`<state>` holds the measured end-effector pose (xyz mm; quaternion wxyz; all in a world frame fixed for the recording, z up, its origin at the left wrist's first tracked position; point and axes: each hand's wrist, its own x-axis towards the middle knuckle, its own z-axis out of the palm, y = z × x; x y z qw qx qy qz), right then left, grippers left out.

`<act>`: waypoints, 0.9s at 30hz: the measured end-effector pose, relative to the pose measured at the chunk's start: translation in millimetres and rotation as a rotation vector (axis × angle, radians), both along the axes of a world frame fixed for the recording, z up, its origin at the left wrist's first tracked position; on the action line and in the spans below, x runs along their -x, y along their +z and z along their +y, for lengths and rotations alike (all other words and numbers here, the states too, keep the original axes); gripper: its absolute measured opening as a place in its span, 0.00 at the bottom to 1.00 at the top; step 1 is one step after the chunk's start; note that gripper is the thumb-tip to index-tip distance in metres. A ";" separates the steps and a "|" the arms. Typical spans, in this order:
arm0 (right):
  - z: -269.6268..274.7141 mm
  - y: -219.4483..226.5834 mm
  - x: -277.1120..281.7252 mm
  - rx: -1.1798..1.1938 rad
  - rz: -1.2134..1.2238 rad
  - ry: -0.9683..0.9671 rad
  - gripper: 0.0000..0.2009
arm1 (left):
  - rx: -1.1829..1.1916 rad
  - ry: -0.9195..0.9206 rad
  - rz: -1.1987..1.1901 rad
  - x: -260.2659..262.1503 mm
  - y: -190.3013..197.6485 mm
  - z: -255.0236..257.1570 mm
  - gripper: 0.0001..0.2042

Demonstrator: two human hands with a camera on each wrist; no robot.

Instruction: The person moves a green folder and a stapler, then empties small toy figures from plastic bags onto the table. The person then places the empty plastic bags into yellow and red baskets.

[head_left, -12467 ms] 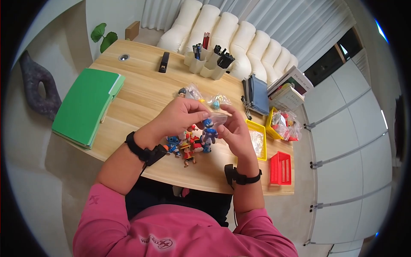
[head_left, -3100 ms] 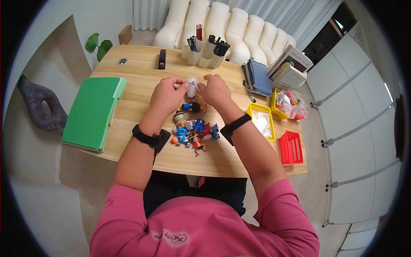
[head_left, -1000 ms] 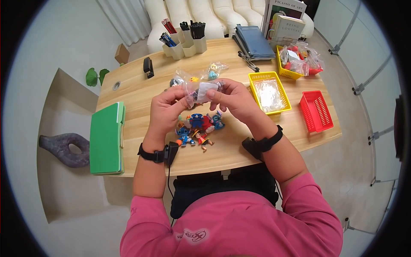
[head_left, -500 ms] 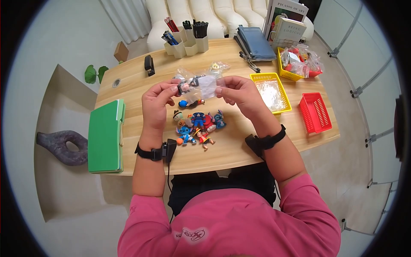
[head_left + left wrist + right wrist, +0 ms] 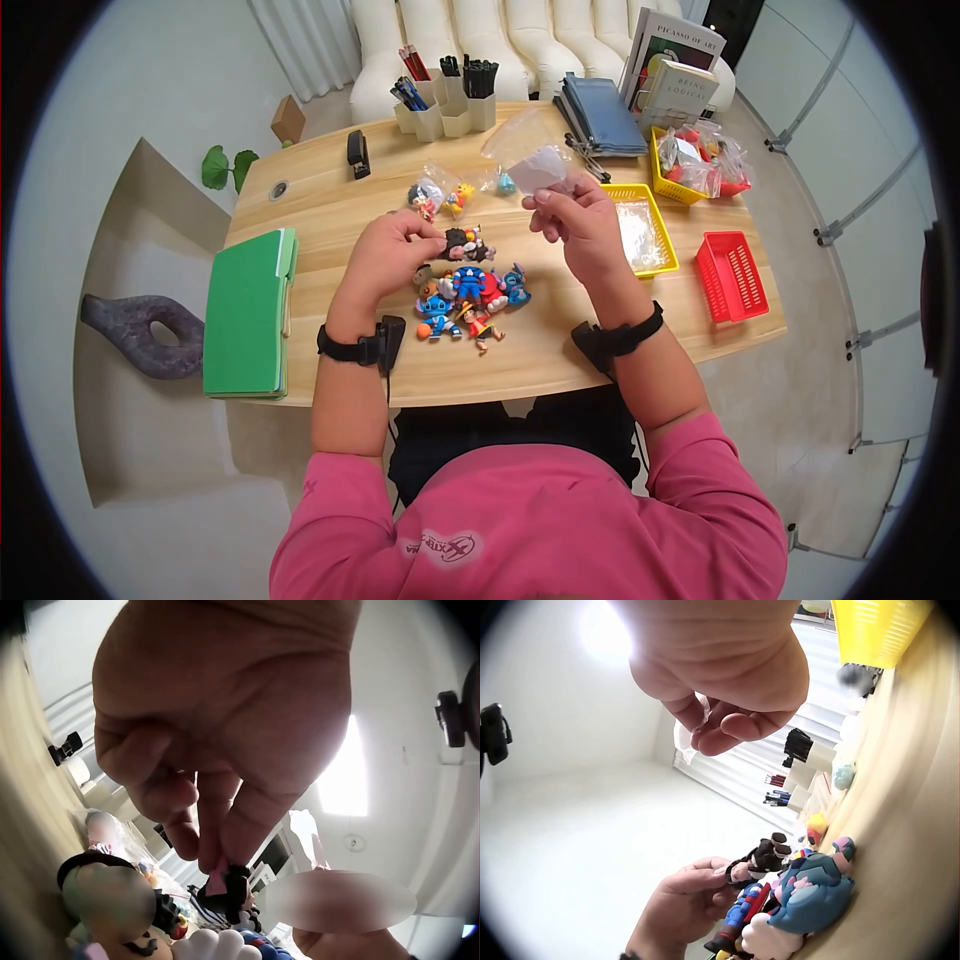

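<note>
On the worktop, loose toys lie bunched on the person's side, perhaps for easy reach. The right hand has its fingers gripping a clear bag, raised, seemingly to keep it off them. The left hand's fingers pinch a dark-haired figure beside the bunch, likely to control its placing.
</note>
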<state>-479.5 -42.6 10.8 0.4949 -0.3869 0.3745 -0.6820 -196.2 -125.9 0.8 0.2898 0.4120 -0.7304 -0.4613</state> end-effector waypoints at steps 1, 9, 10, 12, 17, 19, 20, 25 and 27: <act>0.1 1.6 -1.5 -0.009 0.021 0.029 0.11 | 0.083 0.043 -0.140 -1.1 3.0 -0.1 0.07; 3.1 2.8 -7.9 -0.093 0.052 0.146 0.10 | 0.044 0.024 -0.264 -0.3 16.5 7.8 0.18; 4.5 3.6 -9.2 -0.109 0.079 0.191 0.11 | -0.001 -0.006 -0.131 2.2 19.0 9.2 0.22; 9.1 7.2 -15.1 -0.146 0.153 0.250 0.11 | -0.077 -0.104 0.150 8.6 23.8 15.3 0.25; 13.4 7.8 -24.3 -0.225 0.277 0.407 0.14 | -0.155 -0.145 0.474 15.8 26.1 22.2 0.15; 15.8 11.0 -27.3 -0.241 0.224 0.472 0.17 | -0.155 -0.120 0.452 12.1 23.9 20.3 0.10; 16.6 10.4 -30.0 -0.242 0.224 0.469 0.17 | -0.148 -0.066 0.453 13.8 25.1 21.5 0.10; 15.7 13.6 -29.7 -0.226 0.261 0.362 0.15 | -0.105 -0.065 0.401 17.2 20.1 21.8 0.08; 11.6 9.1 -21.4 -0.241 0.294 0.331 0.13 | -0.072 -0.049 0.368 18.5 17.6 21.7 0.09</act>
